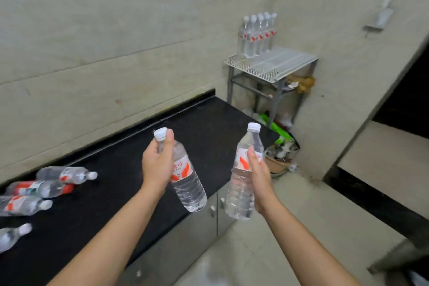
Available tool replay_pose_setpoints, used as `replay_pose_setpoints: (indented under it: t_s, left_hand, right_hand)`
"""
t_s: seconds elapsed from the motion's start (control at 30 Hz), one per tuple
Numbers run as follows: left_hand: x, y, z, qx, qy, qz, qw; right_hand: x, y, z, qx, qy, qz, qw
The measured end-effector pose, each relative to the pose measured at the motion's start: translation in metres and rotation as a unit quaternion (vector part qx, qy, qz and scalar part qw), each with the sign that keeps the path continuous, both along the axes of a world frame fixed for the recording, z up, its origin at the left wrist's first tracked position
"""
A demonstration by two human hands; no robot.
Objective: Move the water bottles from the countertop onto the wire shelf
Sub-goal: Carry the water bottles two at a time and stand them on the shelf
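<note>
My left hand [156, 163] grips a clear water bottle [189, 187] near its neck, tilted, above the black countertop [111, 193]. My right hand [257, 175] holds a second water bottle [242, 183] almost upright by its red and white label, past the counter's end. Several more bottles [48, 187] lie on their sides at the counter's left. The wire shelf [274, 64] stands in the far corner with a row of several upright bottles [256, 35] at its back left.
Grey cabinet doors [185, 232] sit under the counter. Below the shelf's frame lie bags and clutter [281, 137] on the tiled floor [301, 227]. A wall corner [336, 100] and a dark doorway are to the right.
</note>
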State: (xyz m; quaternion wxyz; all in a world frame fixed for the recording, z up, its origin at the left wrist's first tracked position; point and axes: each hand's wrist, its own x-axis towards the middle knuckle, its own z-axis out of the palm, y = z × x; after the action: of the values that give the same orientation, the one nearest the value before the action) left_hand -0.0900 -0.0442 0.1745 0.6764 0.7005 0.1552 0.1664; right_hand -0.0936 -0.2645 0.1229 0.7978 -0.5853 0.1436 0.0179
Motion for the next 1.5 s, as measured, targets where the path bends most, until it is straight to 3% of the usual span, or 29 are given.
replay_pose_setpoints:
  t_s: [0.1, 0.4, 0.7, 1.0, 1.17, 1.33, 1.5]
  left_hand:
    - [0.019, -0.081, 0.006, -0.030, -0.004, -0.059, 0.998]
    - [0.094, -0.222, 0.032, -0.096, 0.012, -0.204, 0.974]
    - [0.246, -0.319, 0.029, -0.179, 0.014, -0.249, 0.952]
    - [0.387, -0.397, 0.069, -0.154, -0.042, -0.230, 0.960]
    - [0.447, -0.441, 0.067, -0.149, -0.065, -0.203, 0.966]
    - [0.508, -0.486, 0.069, -0.164, -0.093, -0.146, 0.971]
    - [0.569, -0.526, 0.082, -0.118, -0.132, -0.075, 0.981]
  right_hand:
    - [0.010, -0.078, 0.003, 0.094, 0.000, 0.012, 0.995]
    - [0.066, -0.213, 0.016, 0.059, -0.039, -0.031, 0.997]
    - [0.221, -0.308, 0.020, 0.034, -0.013, -0.047, 0.998]
    - [0.372, -0.407, 0.069, -0.046, -0.069, -0.077, 0.994]
    - [0.452, -0.446, 0.068, -0.024, -0.087, -0.068, 0.994]
    - [0.542, -0.483, 0.078, 0.079, -0.073, 0.009, 0.994]
    - [0.632, -0.514, 0.106, 0.077, -0.089, 0.065, 0.991]
